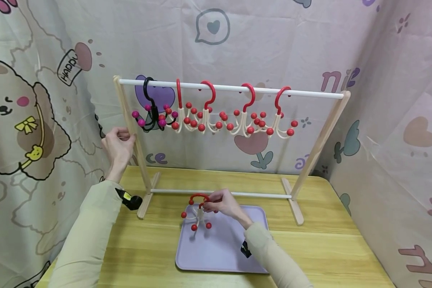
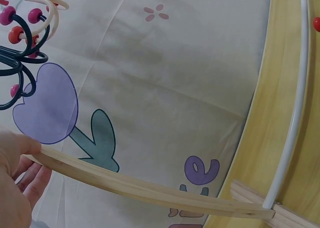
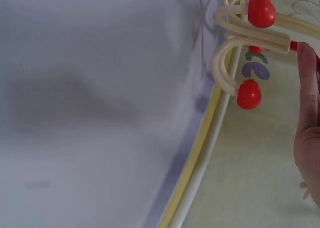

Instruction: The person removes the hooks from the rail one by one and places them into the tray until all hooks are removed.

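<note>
We count one rack (image 1: 321, 144) with two white bars (image 1: 230, 89), two wooden posts (image 1: 140, 156) and two feet (image 1: 293, 204). On it we see one black hanger (image 1: 154, 114) and four red-and-cream hangers (image 1: 243, 124). In front of the rack we have one further hanger (image 1: 200, 216), one lilac tray (image 1: 227, 248) and one right hand (image 1: 223, 203); at the rack's left side, one left hand (image 1: 119, 145).

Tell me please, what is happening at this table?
A person holds a red-and-cream hanger by its red hook with the right hand, over the purple tray. The left hand pinches the left wooden post of a rack. On the white top bar, one black hanger with pink balls and four red-and-cream hangers already hang. The hanger in the hand is not on the bar yet.
</note>
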A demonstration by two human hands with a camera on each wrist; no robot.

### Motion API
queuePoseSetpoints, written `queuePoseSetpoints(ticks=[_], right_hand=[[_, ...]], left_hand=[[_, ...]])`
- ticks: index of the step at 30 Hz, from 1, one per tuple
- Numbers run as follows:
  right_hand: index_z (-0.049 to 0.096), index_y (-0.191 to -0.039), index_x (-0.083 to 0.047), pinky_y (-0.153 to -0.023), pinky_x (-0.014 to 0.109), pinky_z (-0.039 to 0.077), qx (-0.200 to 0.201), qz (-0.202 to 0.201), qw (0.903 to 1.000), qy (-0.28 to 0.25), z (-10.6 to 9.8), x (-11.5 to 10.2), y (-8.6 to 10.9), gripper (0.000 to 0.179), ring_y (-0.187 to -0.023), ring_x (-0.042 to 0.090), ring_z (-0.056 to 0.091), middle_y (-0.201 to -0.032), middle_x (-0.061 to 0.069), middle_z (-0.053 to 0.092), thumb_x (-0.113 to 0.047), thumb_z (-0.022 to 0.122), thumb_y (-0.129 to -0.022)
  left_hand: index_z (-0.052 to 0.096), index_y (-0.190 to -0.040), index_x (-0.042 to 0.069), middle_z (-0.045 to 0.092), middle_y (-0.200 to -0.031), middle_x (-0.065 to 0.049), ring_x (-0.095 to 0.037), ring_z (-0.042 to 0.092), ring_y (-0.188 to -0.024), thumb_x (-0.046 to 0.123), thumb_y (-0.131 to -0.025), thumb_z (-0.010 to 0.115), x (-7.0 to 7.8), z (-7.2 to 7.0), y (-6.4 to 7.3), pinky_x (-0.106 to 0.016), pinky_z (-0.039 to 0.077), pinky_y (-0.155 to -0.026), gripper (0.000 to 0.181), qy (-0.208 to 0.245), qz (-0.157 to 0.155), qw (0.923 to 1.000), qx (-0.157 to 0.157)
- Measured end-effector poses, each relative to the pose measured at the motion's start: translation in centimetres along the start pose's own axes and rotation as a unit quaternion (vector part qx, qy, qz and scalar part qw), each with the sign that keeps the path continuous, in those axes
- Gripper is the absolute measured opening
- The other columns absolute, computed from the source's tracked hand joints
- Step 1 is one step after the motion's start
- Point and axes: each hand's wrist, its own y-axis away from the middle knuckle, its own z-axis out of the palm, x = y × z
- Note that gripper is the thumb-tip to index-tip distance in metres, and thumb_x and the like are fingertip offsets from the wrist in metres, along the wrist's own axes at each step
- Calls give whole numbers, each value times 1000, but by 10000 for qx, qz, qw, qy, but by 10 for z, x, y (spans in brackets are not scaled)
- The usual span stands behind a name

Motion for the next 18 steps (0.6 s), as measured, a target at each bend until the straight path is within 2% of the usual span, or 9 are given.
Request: queuePoseSetpoints(ticks=[4, 10, 13, 16, 18], right_hand=[[74, -102, 11, -82, 62, 55, 140, 119, 9998, 37, 4, 2, -1, 17, -88, 44, 74, -97, 29, 75, -1, 70, -91], [75, -103, 9, -84, 62, 55, 280, 221, 9993, 85, 6, 3, 0, 18, -86, 40, 76, -97, 27, 76, -2, 72, -90], [75, -102, 8, -83, 60, 57, 317, 209, 9992, 148, 6, 5, 0, 17, -83, 35, 77, -96, 26, 76, -4, 73, -89], [75, -101, 8, -81, 59, 57, 313, 165, 9991, 213, 6, 7, 0, 18, -82, 34, 77, -96, 27, 76, -5, 73, -89], [75, -101, 9, -79, 59, 58, 316, 169, 9990, 254, 7, 9, 0, 18, -82, 35, 77, -96, 27, 76, -5, 73, -89]], left_hand=[[71, -108, -3, 75, -102, -25, 20, 41, -60, 10, -89, 71, 1, 0, 0, -21, 41, -89, 23, -29, 14, 10000, 3], [70, -108, -4, 74, -102, -26, 21, 42, -60, 9, -89, 71, 2, 0, 0, -33, 45, -100, 23, 32, 26, 10000, -32], [70, -108, -5, 75, -102, -26, 21, 42, -60, 9, -89, 71, 2, 0, 0, -24, 44, -94, 23, 45, 47, 10000, -14], [71, -107, -4, 75, -102, -25, 22, 43, -59, 9, -89, 71, 2, 0, 0, -14, 39, -85, 23, 32, 24, 10000, 6], [71, -107, -4, 75, -102, -26, 22, 43, -59, 9, -89, 71, 1, 0, 0, -12, 38, -83, 23, 32, 4, 10000, 15]])
